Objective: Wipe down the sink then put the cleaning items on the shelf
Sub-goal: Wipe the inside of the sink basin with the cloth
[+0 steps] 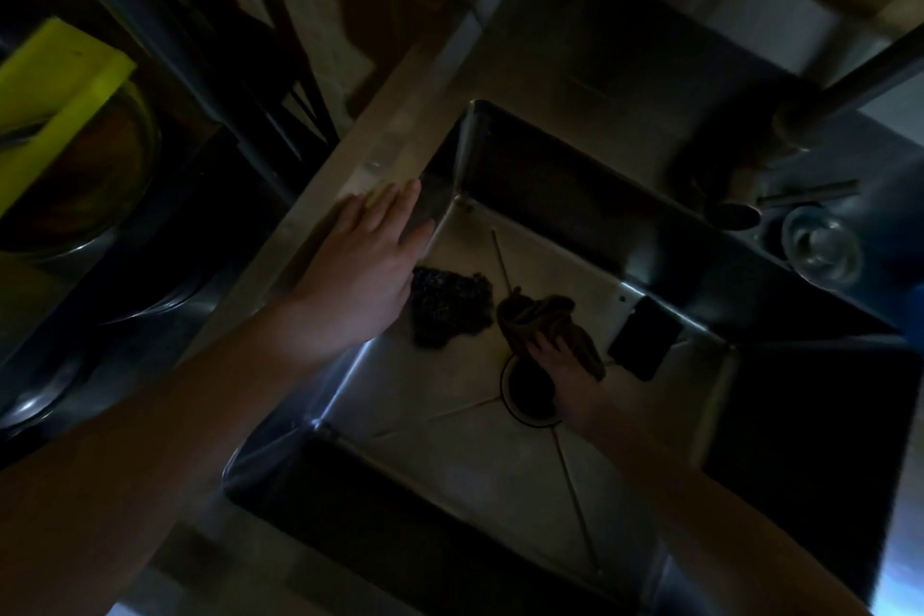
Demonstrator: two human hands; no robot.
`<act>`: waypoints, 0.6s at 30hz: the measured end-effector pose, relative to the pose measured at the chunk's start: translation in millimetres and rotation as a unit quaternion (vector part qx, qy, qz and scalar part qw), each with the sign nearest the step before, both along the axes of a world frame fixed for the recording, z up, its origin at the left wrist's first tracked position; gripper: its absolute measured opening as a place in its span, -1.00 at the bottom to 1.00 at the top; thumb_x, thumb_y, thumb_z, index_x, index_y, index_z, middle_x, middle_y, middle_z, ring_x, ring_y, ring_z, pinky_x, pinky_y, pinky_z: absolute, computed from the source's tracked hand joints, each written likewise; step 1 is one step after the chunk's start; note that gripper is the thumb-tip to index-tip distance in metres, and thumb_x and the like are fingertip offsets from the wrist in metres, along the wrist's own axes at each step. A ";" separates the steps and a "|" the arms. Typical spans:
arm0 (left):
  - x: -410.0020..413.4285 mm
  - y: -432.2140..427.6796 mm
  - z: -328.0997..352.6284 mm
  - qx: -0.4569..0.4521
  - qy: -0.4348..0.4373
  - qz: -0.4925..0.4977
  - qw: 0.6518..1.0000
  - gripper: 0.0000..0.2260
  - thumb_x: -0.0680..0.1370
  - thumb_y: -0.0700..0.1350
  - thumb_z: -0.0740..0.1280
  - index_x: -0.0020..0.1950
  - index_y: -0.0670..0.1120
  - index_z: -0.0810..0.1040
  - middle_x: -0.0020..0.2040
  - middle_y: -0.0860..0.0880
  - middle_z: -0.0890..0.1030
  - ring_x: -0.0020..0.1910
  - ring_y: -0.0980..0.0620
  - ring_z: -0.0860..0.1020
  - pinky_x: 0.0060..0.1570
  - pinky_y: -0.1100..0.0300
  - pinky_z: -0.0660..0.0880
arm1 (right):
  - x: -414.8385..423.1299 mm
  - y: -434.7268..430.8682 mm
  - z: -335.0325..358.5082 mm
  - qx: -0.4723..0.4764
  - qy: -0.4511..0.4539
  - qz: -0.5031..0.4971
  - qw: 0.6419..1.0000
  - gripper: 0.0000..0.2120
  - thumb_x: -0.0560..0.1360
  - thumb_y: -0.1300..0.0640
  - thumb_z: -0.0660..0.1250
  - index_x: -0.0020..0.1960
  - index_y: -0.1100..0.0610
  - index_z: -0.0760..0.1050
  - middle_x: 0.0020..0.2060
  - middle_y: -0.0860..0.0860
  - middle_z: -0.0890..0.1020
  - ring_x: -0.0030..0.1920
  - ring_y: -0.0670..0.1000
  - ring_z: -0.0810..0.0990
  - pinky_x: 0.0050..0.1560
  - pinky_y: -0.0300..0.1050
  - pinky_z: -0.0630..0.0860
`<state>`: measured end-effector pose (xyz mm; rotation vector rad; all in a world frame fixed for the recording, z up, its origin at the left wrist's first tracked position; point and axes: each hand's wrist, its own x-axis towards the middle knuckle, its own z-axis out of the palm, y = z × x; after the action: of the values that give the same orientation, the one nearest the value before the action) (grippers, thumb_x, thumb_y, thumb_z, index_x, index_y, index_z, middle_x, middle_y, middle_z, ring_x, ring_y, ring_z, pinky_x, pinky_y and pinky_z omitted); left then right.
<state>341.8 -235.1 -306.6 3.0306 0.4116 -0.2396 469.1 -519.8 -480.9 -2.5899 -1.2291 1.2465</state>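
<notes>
A dim steel sink [480,455] fills the middle of the head view. My left hand [360,260] lies flat with straight fingers on the sink's left rim [385,135]; a sliver of something pale yellow shows under its fingers. A dark steel-wool scourer [450,305] rests on the sink floor just right of that hand. Down in the basin, my right hand [565,370] presses on a brown cloth [545,320] beside the round drain [527,390]. A dark flat rectangular object [645,338] leans at the sink's far right corner.
A tap [850,85] reaches in from the upper right. A glass [820,245] and a dark utensil [735,215] sit on the counter right of the sink. To the left, a yellow-green board [55,100] lies over metal bowls [90,195] in a rack.
</notes>
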 end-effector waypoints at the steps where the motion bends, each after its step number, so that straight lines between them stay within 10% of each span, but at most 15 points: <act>1: 0.0 -0.2 0.0 0.002 0.002 0.000 1.000 -0.48 0.48 -0.09 0.32 0.43 -0.11 0.32 0.53 -0.23 0.09 0.49 -0.20 0.12 0.40 -0.14 0.11 | -1.9 -1.7 -1.4 0.004 -0.002 -0.006 1.000 -0.18 0.43 0.46 0.20 0.55 0.03 -0.05 0.55 -0.04 -0.09 0.54 0.09 -0.14 0.48 -0.12 -0.02; 18: -1.6 1.6 -3.5 -0.006 0.002 -0.005 1.000 -0.45 0.51 -0.09 0.26 0.49 -0.10 0.21 0.54 -0.21 -0.01 0.52 -0.17 0.01 0.44 -0.08 -0.02 | 57.7 139.5 2.4 0.056 -0.027 -0.028 0.998 -0.39 0.55 0.33 0.13 0.53 0.18 -0.02 0.54 0.15 -0.03 0.53 0.23 -0.06 0.50 -0.04 -0.07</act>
<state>340.2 -233.5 -310.1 3.0216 0.3923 -0.2465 526.9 -380.3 -478.4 -2.5742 -1.1880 1.0721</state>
